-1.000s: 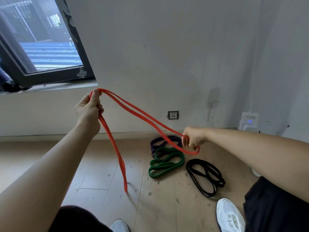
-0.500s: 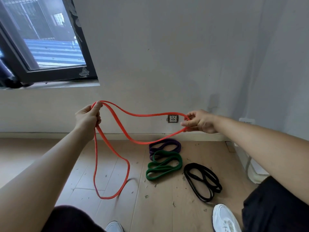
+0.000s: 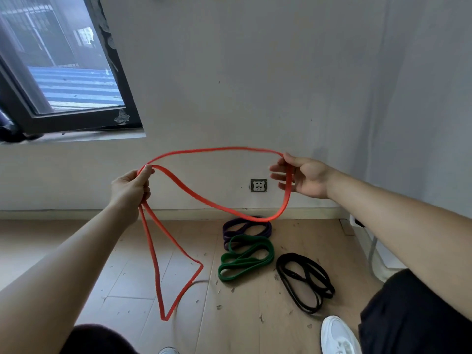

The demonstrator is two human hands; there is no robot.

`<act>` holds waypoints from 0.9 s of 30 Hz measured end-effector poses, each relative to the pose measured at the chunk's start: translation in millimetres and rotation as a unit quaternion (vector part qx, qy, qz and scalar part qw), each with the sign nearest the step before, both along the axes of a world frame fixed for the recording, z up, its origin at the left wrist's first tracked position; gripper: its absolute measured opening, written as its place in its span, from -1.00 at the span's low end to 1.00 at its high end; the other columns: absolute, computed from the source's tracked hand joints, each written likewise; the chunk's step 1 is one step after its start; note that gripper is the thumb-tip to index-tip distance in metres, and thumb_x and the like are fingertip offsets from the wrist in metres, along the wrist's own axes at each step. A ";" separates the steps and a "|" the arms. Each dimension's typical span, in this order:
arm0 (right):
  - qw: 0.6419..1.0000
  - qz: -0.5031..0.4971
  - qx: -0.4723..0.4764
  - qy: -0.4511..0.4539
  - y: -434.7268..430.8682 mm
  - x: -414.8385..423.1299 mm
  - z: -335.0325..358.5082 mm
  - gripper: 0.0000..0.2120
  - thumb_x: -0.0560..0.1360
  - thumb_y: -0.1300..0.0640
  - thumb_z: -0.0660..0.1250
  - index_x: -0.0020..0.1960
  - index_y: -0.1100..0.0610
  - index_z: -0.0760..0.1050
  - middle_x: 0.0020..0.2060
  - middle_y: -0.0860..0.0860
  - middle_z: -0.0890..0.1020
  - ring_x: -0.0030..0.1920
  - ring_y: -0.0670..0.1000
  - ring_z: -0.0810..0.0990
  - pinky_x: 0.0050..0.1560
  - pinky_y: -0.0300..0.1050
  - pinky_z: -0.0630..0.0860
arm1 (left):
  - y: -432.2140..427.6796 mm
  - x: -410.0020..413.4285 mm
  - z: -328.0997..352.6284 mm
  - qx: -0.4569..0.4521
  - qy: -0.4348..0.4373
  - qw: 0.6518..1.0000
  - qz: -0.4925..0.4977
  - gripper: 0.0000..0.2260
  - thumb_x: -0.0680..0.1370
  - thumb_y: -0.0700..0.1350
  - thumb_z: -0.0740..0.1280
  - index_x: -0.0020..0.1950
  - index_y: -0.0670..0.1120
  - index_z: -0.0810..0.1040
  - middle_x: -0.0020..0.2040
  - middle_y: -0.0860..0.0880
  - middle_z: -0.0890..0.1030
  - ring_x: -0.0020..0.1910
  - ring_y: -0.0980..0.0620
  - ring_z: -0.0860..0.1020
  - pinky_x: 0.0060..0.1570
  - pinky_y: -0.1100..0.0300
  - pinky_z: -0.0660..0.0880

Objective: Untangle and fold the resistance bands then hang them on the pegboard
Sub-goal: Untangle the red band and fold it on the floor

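A wooden floor (image 3: 132, 297) scattered with small scraps meets a pale wall, in which a wall socket (image 3: 258, 185) is set low down; this socket is taken as the landmark throughout. Up and to the left of it, a dark-framed window (image 3: 61, 72) is seen. No pegboard is visible in this view, so nothing is judged to be hung yet. An orange band (image 3: 217, 204) is held in the air in front of the socket: one loop is stretched across at about socket height and sags below it, while a second loop hangs down to the left of the socket, close to the floor. The left hand (image 3: 130, 189), left of the socket, is closed around the band where its strands gather, and the right hand (image 3: 302, 176), just right of the socket, is held with fingers spread, the band hooked over it rather than pinched. The orange band is judged to be mid-fold. On the floor below the socket, three bands are counted, each lying in a flattened coil (whether deliberately folded cannot be told): a purple band (image 3: 245, 227) nearest the wall, a green band (image 3: 246, 258) partly overlapping it, and a black band (image 3: 305, 281) further right. Four bands are counted in all, with two hands and one socket. All the hanging is left to be done.
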State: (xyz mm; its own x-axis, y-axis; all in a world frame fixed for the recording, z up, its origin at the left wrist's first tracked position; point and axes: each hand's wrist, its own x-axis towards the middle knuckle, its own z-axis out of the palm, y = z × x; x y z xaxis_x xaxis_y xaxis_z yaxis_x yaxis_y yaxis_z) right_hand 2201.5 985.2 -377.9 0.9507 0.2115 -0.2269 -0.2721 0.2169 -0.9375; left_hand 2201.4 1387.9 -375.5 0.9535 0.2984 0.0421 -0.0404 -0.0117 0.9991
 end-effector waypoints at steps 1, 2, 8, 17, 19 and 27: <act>1.000 0.001 0.002 0.006 0.6 0.5 0.5 -0.67 0.67 -0.06 0.20 -0.18 0.07 0.53 -0.08 0.06 0.73 0.09 0.10 0.66 0.22 0.10 0.45 | -1.0 0.6 0.0 0.001 0.001 1.000 0.000 -0.77 0.61 0.02 0.38 0.05 -0.14 0.66 -0.31 0.01 0.43 -0.35 0.08 0.38 -0.20 0.19 0.46; 1.000 0.002 -0.005 0.010 0.8 0.0 1.4 -0.64 0.67 -0.08 0.18 -0.23 0.06 0.48 -0.14 0.06 0.70 0.08 0.11 0.64 0.25 0.13 0.43 | -1.7 0.9 0.0 0.002 0.001 1.000 0.000 -0.77 0.61 0.02 0.38 0.05 -0.14 0.66 -0.31 0.01 0.43 -0.35 0.08 0.38 -0.21 0.19 0.45; 0.896 0.055 -0.435 -0.075 -5.8 -1.6 -22.5 -0.84 0.56 0.08 0.43 0.01 0.19 0.59 -0.15 0.09 0.62 -0.08 0.06 0.58 -0.01 -0.03 0.51 | 0.0 -0.5 1.4 0.006 -0.009 1.000 -0.010 -0.75 0.61 0.01 0.38 0.09 -0.16 0.65 -0.31 0.02 0.44 -0.33 0.08 0.38 -0.19 0.19 0.45; 0.706 0.216 -0.661 -0.135 19.4 -1.1 -48.1 -0.80 0.53 0.19 0.45 0.15 0.16 0.65 0.04 0.06 0.68 0.08 0.06 0.64 0.12 -0.09 0.56 | -21.7 -9.7 24.2 0.061 -0.083 0.983 -0.149 -0.77 0.60 0.01 0.38 0.06 -0.14 0.67 -0.36 0.03 0.40 -0.37 0.09 0.36 -0.24 0.19 0.37; 0.698 0.233 -0.664 -0.134 25.7 0.2 -48.9 -0.78 0.55 0.16 0.43 0.19 0.15 0.64 0.07 0.05 0.68 0.10 0.08 0.64 0.14 -0.07 0.57 | -32.1 -14.5 30.5 0.080 -0.098 0.975 -0.182 -0.75 0.57 0.03 0.39 0.05 -0.15 0.67 -0.37 0.02 0.38 -0.38 0.09 0.33 -0.28 0.20 0.33; 0.844 0.164 -0.466 -0.208 65.3 -8.3 -13.1 -0.66 0.58 0.25 0.39 0.35 0.15 0.55 0.17 0.00 0.66 0.16 -0.01 0.63 0.30 -0.05 0.54 | -66.1 -26.5 39.0 0.198 -0.104 0.937 -0.269 -0.79 0.58 -0.03 0.39 0.02 -0.17 0.69 -0.43 0.10 0.44 -0.42 0.14 0.32 -0.40 0.29 0.29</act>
State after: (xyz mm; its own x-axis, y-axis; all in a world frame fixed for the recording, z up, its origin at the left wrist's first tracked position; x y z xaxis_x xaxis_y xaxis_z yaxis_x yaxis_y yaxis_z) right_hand 2193.2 1050.6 -390.9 0.9140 0.3928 -0.1016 0.2207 -0.6915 -0.6879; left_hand 2174.9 1321.8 -336.5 0.9202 -0.3018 0.2492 -0.3401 -0.3015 0.8908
